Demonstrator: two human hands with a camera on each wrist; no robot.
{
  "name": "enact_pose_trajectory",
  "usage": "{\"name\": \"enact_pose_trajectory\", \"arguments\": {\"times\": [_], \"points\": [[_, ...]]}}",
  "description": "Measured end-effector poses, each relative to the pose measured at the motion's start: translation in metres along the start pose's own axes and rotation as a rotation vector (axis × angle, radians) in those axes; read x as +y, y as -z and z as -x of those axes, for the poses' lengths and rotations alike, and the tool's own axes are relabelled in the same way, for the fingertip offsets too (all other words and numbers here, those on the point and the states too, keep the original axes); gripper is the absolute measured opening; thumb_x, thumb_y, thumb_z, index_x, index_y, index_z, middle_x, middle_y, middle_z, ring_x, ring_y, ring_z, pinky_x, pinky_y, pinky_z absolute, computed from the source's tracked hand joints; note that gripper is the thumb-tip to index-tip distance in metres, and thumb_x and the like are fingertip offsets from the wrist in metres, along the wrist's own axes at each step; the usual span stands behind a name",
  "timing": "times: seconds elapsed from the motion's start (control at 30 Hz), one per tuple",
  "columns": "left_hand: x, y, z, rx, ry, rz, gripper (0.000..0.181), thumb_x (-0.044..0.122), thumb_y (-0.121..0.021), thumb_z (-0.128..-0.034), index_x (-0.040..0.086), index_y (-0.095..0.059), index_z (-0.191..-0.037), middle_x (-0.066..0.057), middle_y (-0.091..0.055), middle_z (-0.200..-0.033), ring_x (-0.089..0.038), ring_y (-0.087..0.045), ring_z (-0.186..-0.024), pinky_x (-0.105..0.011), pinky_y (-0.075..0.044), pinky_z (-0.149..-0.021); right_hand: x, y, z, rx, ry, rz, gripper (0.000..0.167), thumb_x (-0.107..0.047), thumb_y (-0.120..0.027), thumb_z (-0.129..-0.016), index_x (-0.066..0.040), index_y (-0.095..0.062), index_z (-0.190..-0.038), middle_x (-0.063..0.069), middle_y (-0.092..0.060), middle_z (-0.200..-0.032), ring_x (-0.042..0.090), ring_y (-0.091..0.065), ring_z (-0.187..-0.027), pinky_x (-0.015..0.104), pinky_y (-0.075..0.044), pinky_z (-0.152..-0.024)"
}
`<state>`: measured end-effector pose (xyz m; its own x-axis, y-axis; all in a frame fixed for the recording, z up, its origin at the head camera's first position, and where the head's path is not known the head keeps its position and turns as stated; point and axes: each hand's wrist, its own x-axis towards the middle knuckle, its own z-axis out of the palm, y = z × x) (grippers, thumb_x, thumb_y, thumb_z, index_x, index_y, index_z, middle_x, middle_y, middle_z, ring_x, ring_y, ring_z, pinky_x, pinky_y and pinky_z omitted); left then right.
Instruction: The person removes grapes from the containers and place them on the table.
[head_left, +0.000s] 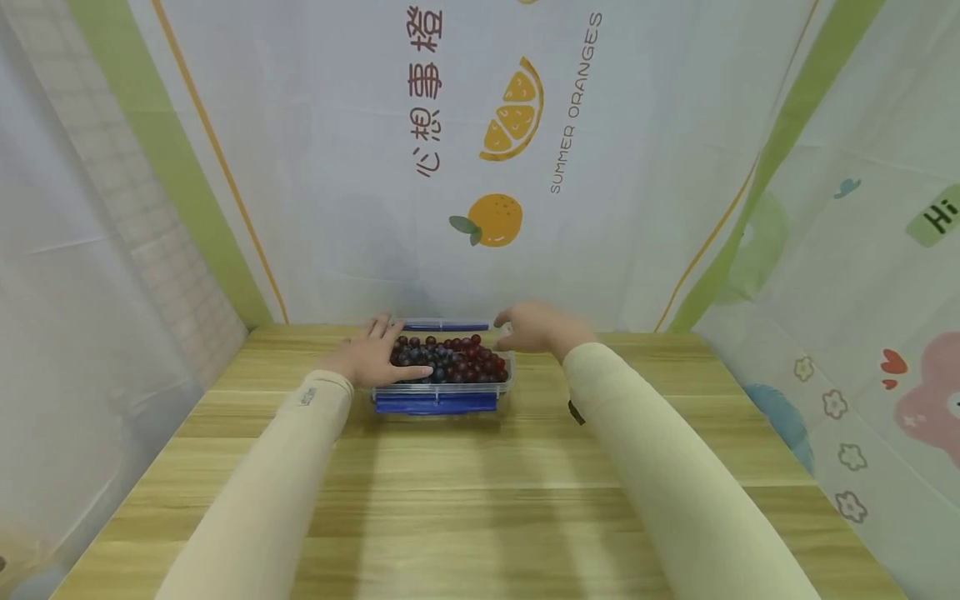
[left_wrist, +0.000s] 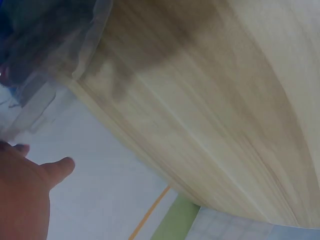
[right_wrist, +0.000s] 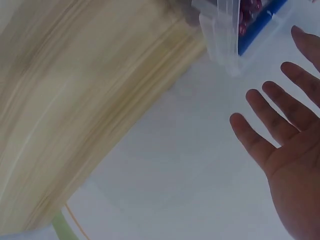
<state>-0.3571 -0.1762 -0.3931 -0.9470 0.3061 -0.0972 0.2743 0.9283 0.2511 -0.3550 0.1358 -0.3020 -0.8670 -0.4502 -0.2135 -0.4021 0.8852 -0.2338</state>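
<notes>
A clear plastic food box [head_left: 513, 367] with blue-edged flaps [head_left: 435, 405] along its front and back sits near the far edge of the table. Inside it lie dark grapes [head_left: 416, 357] on the left and red grapes [head_left: 483, 365] on the right. My left hand [head_left: 367, 358] is at the box's left side, fingers spread toward the back and thumb stretched over the dark grapes. Just off the back right corner is my right hand [head_left: 536, 327]; the right wrist view shows its fingers [right_wrist: 274, 116] spread apart, with nothing held. Whether a lid covers the grapes I cannot tell.
The box stands on a wood-grain table [head_left: 450, 500]. Right behind the table's far edge hangs a white curtain [head_left: 337, 208] printed with oranges and lettering. More printed cloth [head_left: 847, 333] hangs along the right side. A small dark tag [head_left: 575, 412] shows beside the right sleeve.
</notes>
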Motion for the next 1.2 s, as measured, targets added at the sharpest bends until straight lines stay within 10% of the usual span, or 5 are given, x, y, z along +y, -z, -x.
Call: {"name": "enact_pose_trajectory", "arguments": {"times": [0.2, 0.77, 1.2], "points": [[0.005, -0.003, 0.006, 0.036, 0.013, -0.032, 0.12, 0.097, -0.035, -0.0881, 0.017, -0.009, -0.174, -0.019, 0.003, -0.181, -0.046, 0.001, -0.167, -0.081, -0.007, -0.126, -0.014, -0.015, -0.013, -0.017, 0.033, 0.033, 0.052, -0.033, -0.067, -0.106, -0.012, -0.059, -0.153, 0.01, -0.056, -0.161, 0.033, -0.046, -0.155, 0.052, -0.04, -0.128], [0.007, -0.011, 0.013, 0.072, 0.032, -0.077, 0.106, 0.093, -0.025, -0.0937, 0.023, -0.019, -0.173, -0.02, -0.006, -0.18, -0.045, -0.004, -0.167, -0.071, -0.047, -0.113, -0.028, -0.049, -0.028, -0.041, 0.05, 0.099, 0.051, -0.037, -0.058, -0.111, -0.013, -0.056, -0.156, 0.008, -0.057, -0.159, 0.031, -0.048, -0.152, 0.05, -0.041, -0.128], [0.008, -0.008, 0.01, 0.098, 0.027, -0.02, 0.116, 0.097, -0.029, -0.0897, 0.019, -0.01, -0.174, -0.021, -0.004, -0.18, -0.046, -0.004, -0.167, -0.075, -0.024, -0.126, -0.027, -0.05, -0.03, -0.082, 0.03, 0.162, 0.074, -0.055, -0.072, -0.099, -0.016, -0.052, -0.159, 0.006, -0.056, -0.161, 0.031, -0.048, -0.153, 0.051, -0.043, -0.126]]}}
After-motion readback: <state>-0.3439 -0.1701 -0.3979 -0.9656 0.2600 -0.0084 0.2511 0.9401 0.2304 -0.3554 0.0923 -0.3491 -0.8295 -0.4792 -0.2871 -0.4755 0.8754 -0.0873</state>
